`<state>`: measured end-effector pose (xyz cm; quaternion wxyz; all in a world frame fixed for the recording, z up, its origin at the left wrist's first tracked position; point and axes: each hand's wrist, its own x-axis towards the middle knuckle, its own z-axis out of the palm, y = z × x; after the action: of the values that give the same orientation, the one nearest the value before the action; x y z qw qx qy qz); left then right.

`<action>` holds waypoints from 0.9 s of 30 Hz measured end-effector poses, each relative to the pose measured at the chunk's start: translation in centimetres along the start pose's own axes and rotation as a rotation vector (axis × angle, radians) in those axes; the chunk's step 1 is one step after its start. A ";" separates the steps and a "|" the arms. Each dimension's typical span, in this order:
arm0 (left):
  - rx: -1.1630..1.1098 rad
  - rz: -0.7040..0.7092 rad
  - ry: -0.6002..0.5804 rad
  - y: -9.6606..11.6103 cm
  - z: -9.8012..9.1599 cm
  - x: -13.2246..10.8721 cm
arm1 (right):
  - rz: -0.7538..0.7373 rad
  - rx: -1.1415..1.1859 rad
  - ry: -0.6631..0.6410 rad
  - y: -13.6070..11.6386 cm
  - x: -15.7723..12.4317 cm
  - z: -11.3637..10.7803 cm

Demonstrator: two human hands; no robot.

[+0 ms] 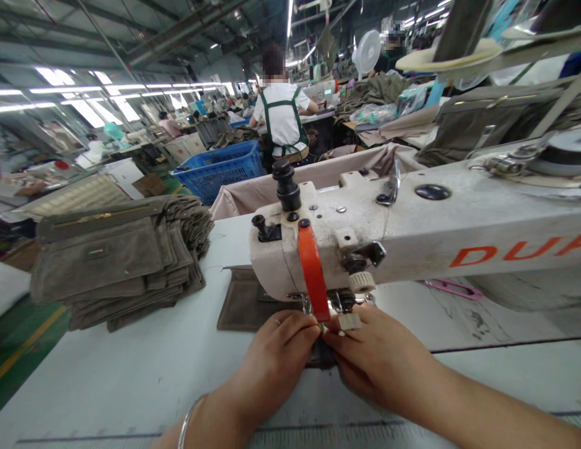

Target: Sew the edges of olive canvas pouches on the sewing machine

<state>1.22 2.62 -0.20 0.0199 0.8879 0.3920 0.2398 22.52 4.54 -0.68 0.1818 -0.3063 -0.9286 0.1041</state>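
One sewing-factory hall point(131, 37), long, under a steel-trussed roof with rows of fluorescent tube lights point(84, 90); floor painted green with a yellow line point(23, 349) at lower left.

One white work table point(131, 380), its top scuffed and marked at right, carrying an industrial sewing machine point(458, 237) in cream-white paint, chipped around the head, with orange lettering on its arm.

One fabric-lined bin point(313, 181) behind the machine. One blue plastic crate point(219, 171) beyond it. One co-worker point(281, 118) in a white shirt and green apron straps, seated farther off, back turned. One white pedestal fan point(367, 53) in the distance.

One stack of olive-grey canvas panels point(117, 262) on the table, left of the machine. One brown fabric panel point(238, 305) lying partly under the machine head. One orange-red guard point(312, 271) on the head.

Two bare hands, close together at the table's edge under the needle area: left hand point(276, 355) and right hand point(369, 349), both narrowly closed, fingertips meeting on a dark fabric piece point(322, 354). One small beige tag point(349, 321) just above the right hand's fingers. One metal bangle point(186, 430) on the left wrist.
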 end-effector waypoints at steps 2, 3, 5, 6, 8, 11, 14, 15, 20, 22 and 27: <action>-0.004 -0.011 -0.001 0.0 -0.1 0.0 | -0.003 0.027 0.009 0.0 -0.1 -0.2; -0.007 -0.012 0.003 -0.1 -0.1 0.1 | -0.006 0.047 0.015 0.1 -0.2 -0.3; -0.017 -0.008 0.003 -0.1 -0.1 0.2 | -0.008 0.087 0.031 0.2 -0.4 -0.6; -0.022 -0.002 0.003 -0.1 0.0 0.3 | -0.010 0.103 0.036 0.3 -0.5 -0.7; -0.022 -0.005 0.004 -0.1 0.0 0.4 | -0.001 0.116 0.044 0.4 -0.5 -0.8; -0.031 -0.038 0.014 -0.1 0.2 0.5 | 0.010 0.102 0.036 0.5 -0.5 -0.8; -0.048 -0.065 0.026 0.0 0.2 0.5 | 0.014 0.096 0.031 0.5 -0.5 -0.6; -0.055 -0.068 0.027 0.0 0.3 0.5 | 0.015 0.096 0.035 0.4 -0.6 -0.6; -0.025 -0.029 0.035 -0.1 0.2 0.6 | 0.015 0.065 0.043 0.4 -0.6 -0.6; -0.008 -0.019 0.036 -0.1 0.2 0.7 | 0.013 0.064 0.046 0.4 -0.6 -0.6; -0.052 -0.089 0.045 0.0 0.3 0.7 | 0.018 0.074 0.037 0.6 -0.5 -0.4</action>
<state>1.69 3.17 -0.16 0.0449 0.8632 0.4251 0.2687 23.33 4.76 -0.66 0.2094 -0.3096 -0.9178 0.1342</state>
